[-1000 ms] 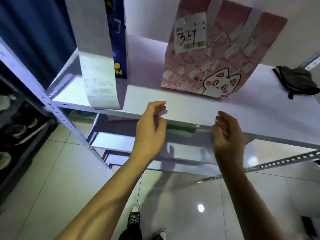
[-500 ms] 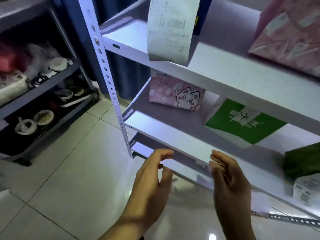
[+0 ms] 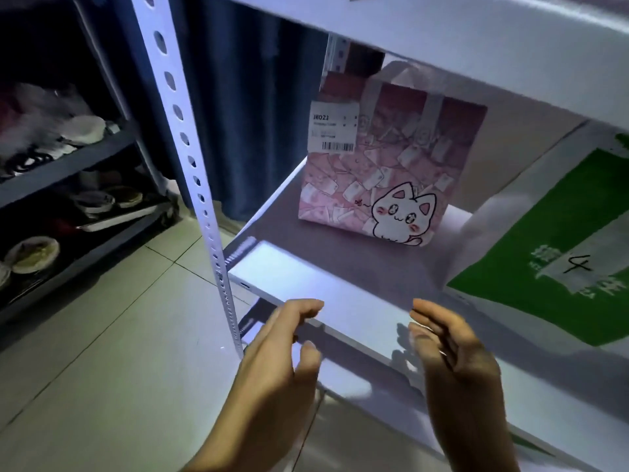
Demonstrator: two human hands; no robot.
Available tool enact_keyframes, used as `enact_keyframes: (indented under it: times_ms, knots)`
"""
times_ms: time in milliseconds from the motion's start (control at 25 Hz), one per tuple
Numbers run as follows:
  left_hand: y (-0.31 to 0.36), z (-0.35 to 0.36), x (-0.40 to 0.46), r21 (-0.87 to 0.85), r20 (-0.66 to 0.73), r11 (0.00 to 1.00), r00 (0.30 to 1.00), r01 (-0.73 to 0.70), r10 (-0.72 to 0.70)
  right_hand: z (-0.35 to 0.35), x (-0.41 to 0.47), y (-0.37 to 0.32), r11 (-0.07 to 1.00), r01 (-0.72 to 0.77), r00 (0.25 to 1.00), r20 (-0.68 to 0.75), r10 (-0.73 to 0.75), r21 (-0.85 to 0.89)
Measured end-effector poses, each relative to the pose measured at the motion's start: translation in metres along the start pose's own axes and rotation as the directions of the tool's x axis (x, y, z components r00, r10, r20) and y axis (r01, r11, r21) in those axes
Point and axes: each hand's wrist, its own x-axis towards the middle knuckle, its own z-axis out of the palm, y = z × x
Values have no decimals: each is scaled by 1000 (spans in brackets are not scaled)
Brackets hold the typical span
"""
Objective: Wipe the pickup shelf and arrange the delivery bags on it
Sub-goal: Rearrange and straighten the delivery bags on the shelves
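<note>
A pink delivery bag (image 3: 381,178) with a white cat drawing and a barcode label stands upright at the back left of the middle white shelf (image 3: 292,267). To its right a green-and-white bag (image 3: 558,253) marked "4" leans near the shelf's front. My left hand (image 3: 282,356) and my right hand (image 3: 452,349) hover in front of the shelf's front edge, palms facing each other, fingers apart, holding nothing. Both hands are a short way short of the pink bag.
A perforated white upright post (image 3: 200,185) stands left of my left hand. The upper shelf (image 3: 476,39) overhangs the bags. A dark rack (image 3: 68,158) with bowls and dishes is at the far left. A blue curtain (image 3: 245,97) hangs behind; tiled floor (image 3: 112,352) lies below.
My view has dropped from the top shelf to the middle shelf and moved closer. The pink cat bag now fills the centre. My hands stay apart and empty in front of the edge.
</note>
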Motion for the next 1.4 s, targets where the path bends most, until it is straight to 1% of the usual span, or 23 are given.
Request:
enact_keyframes:
  times_ms: [80,160,280,360,440,560,600,680,760,840,960,1000,1160,1240,1320,1400]
  knots:
    - [-3,0,25,-51,-10,998,1000,-23,23,13,24,2,999,-18,1000,2,18,27]
    - [-5,2,55,-64,-29,997,999,-48,46,21,49,3,997,-35,999,-17,37,73]
    - [-7,2,102,-13,-74,1000,997,-15,14,36,87,-1,994,-31,999,-35,35,106]
    - [-8,3,130,28,-94,999,995,20,-17,45,109,-3,985,-73,995,-59,83,154]
    - [-8,5,153,22,-96,998,994,60,-58,51,126,-5,988,-101,991,-74,110,116]
    - [-2,8,180,-32,-124,999,991,37,-40,52,145,-8,994,-105,990,-95,105,1]
    - [1,9,189,-44,-143,998,989,34,-40,51,151,-9,996,-94,991,-97,93,-6]
    - [3,12,203,-59,-133,996,988,69,-77,49,160,-11,997,-77,992,-101,78,11]
    - [1,13,207,-66,-117,994,989,85,-92,49,157,-13,996,-77,991,-106,80,34]
    - [-4,11,202,-48,-137,995,987,82,-88,48,148,-14,996,-82,991,-104,85,33]
    - [-6,6,188,-117,-137,989,985,88,-104,49,136,-13,989,-122,986,-109,130,83]
    - [-7,3,182,-97,-138,990,984,101,-113,50,133,-11,988,-124,984,-120,134,91]
    - [-2,-3,158,74,-166,982,973,173,-159,52,116,-2,989,-106,984,-132,120,108]
    - [3,0,144,128,-185,971,966,204,-178,52,109,1,983,-108,982,-136,129,149]
    - [11,9,131,147,-180,968,968,202,-174,44,101,3,968,-131,978,-133,162,215]
    - [19,23,118,118,-155,974,973,192,-173,29,89,6,958,-169,975,-100,196,230]
